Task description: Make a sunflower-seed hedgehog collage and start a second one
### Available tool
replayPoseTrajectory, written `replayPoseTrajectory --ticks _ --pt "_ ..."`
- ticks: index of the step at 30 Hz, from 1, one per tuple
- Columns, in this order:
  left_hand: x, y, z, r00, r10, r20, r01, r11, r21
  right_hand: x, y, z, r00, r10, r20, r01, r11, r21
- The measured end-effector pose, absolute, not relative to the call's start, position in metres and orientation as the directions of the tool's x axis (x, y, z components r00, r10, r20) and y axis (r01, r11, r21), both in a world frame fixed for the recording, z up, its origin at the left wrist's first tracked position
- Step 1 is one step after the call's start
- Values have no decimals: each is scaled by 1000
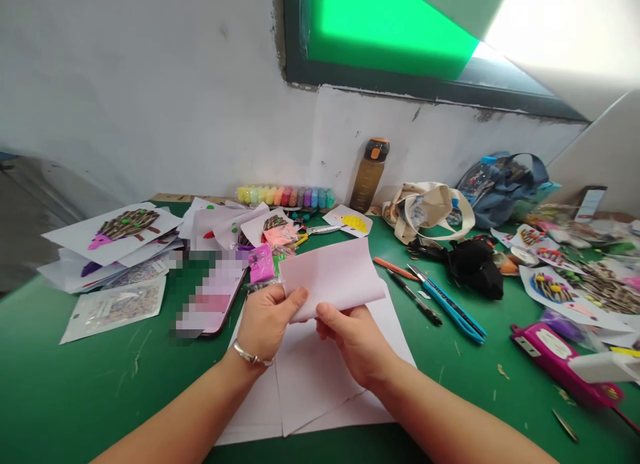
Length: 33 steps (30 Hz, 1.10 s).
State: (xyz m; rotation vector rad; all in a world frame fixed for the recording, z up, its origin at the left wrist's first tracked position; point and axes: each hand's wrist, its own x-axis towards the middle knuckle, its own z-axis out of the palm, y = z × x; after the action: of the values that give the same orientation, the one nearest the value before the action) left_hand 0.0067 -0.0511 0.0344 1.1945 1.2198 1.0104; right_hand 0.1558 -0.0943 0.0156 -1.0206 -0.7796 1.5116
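A folded sheet of white paper (333, 277) is held up between my two hands, above the table. My left hand (267, 321) pinches its lower left corner, thumb on the near side; a silver bracelet (250, 355) circles that wrist. Along the lower edge, my right hand (353, 337) grips the same sheet with the thumb in front and the fingers partly hidden behind. Beneath both hands lie more white paper sheets (320, 391), overlapping on the green table (165, 397). A phone (217, 294), partly blurred out, rests left of my left hand.
Left stands a pile of papers topped by a hedgehog picture (123, 227). Right lie a blue utility knife (453, 307), a black pen (415, 296) and a magenta glue gun (560, 364). Behind are scissors (323, 230), clay packs (285, 196), a bottle (370, 174) and bags (430, 211).
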Motion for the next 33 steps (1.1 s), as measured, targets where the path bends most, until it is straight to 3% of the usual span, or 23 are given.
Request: replayPoseTrajectory --ticks 9,14,21,24,27,30,33 --pt "8 -54 40 123 990 -71 136 54 989 168 -91 19 48 977 -207 -342 -179 -923" --pt "6 -53 47 50 998 -37 119 31 992 185 -80 22 210 965 -157 -266 -98 -959" --pt "-3 -47 42 22 994 -103 55 102 993 236 -66 31 434 891 -133 -425 72 -902" --pt "-4 -47 39 35 992 -117 29 116 993 235 -71 31 291 946 -145 -512 26 -859" --pt "0 -49 38 67 989 -128 44 125 991 213 -80 24 33 989 -147 -414 -120 -902" --pt "3 -51 39 150 981 -127 -26 132 991 192 -87 17 47 971 -234 -296 -210 -932" --pt "5 -52 43 266 943 -198 -195 254 947 188 -89 15 98 969 -225 -276 -191 -942"
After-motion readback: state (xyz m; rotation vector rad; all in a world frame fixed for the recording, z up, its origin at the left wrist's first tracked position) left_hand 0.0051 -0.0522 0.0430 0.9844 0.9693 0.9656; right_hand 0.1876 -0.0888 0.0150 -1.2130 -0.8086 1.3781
